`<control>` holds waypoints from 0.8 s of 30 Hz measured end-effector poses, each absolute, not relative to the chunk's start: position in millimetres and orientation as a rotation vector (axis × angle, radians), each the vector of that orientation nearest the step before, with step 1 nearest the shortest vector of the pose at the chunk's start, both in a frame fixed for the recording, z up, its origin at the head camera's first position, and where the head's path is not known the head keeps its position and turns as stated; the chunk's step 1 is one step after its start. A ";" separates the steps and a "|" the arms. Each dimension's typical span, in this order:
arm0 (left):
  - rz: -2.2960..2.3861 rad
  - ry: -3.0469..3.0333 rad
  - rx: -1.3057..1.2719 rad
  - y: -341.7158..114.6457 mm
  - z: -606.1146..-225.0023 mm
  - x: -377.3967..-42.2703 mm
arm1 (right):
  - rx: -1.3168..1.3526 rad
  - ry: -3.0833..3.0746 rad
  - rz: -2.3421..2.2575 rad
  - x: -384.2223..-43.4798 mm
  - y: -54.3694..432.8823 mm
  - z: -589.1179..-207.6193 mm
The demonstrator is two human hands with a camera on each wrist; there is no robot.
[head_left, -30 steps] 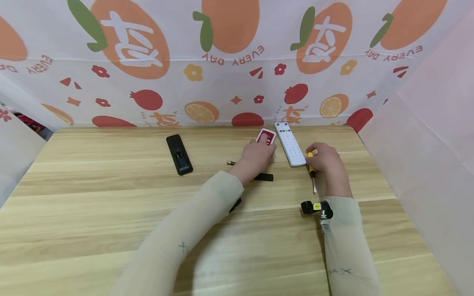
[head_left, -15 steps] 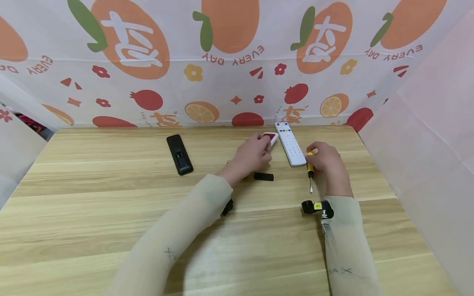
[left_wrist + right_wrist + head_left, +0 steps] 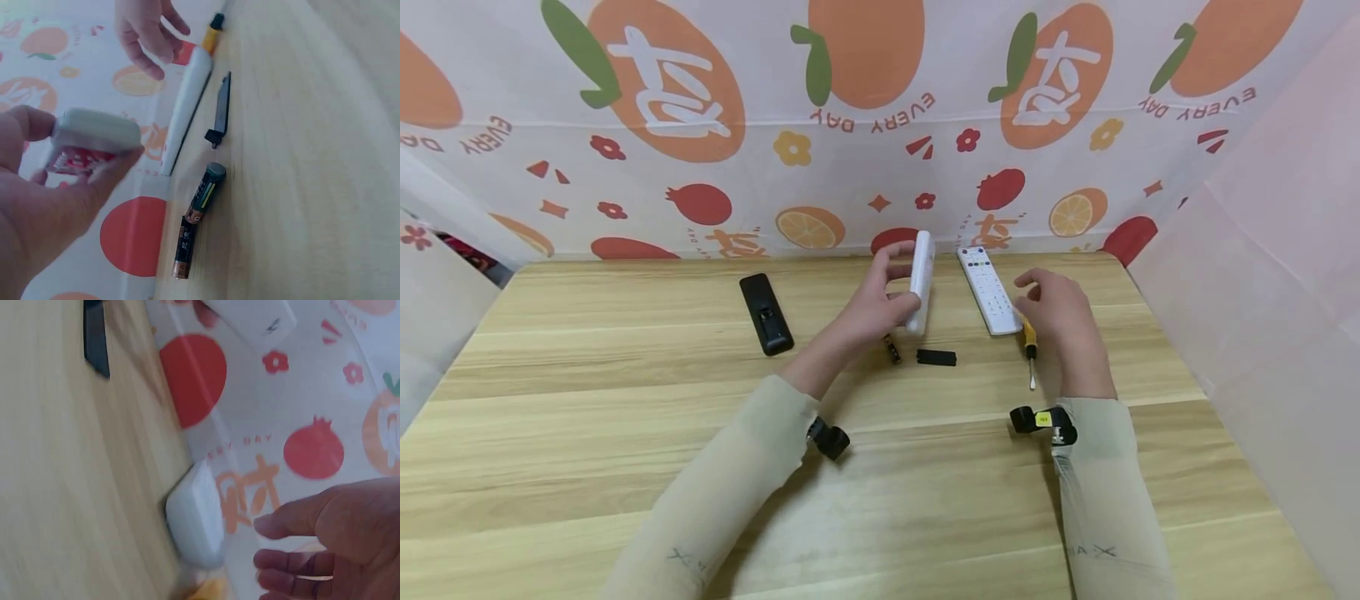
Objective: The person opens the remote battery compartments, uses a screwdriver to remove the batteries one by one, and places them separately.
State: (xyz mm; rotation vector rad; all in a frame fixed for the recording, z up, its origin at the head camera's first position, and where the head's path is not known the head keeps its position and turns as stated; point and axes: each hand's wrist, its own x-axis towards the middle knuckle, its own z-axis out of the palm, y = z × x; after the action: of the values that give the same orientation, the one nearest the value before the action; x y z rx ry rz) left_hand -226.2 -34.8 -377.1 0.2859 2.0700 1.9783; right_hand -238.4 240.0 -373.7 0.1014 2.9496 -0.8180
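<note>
The left hand (image 3: 874,300) is grasping a white case (image 3: 922,283), thumb on one side and fingers on the other; the case is standing on edge in the grip, apparently off the surface (image 3: 940,508), and its red face is showing in the left wrist view. The right hand (image 3: 1060,308) is holding nothing: its fingers are bending loosely just over the handle of a yellow screwdriver (image 3: 1028,335).

The step in hand seems to be steadying and turning the case. Doing it well probably means pinching by the edges, letting the fingertips share the load without pressing on the faces, and tilting slowly, since the smooth-looking shell could slip. The free right hand would do well supporting the far edge.

Below the left hand, two batteries (image 3: 192,219) are lying in line, seemingly touching; holding the wrist high would avoid rolling them. A small black cover (image 3: 936,357) is lying just beside them. Between the hands, a white remote (image 3: 988,292) is resting keys up, its near end beside the screwdriver handle. Well apart on the left, a black remote (image 3: 766,315) is lying with its battery bay uncovered. Behind everything, a fruit-print cloth (image 3: 865,162) is hanging.
</note>
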 end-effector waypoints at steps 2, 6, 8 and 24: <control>2.076 1.978 0.297 -40.9 -375.0 -221.6 | 0.019 2.992 -0.877 -238.4 231.7 -370.5; 2.263 1.761 0.311 -48.8 -370.7 -212.4 | -0.194 2.983 -1.107 -233.5 209.9 -362.4; 2.331 1.660 0.315 -50.9 -368.6 -208.4 | -0.314 2.897 -1.270 -228.9 196.8 -357.9; 2.648 1.386 0.386 -51.5 -354.1 -189.1 | -0.579 2.068 -1.809 -202.5 131.8 -355.9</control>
State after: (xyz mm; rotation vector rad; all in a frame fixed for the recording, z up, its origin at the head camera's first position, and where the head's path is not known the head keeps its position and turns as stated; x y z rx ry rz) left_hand -189.1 -51.5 -354.1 0.3857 1.3862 2.6484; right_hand -202.5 131.8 -355.9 -0.5786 2.0676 -1.8094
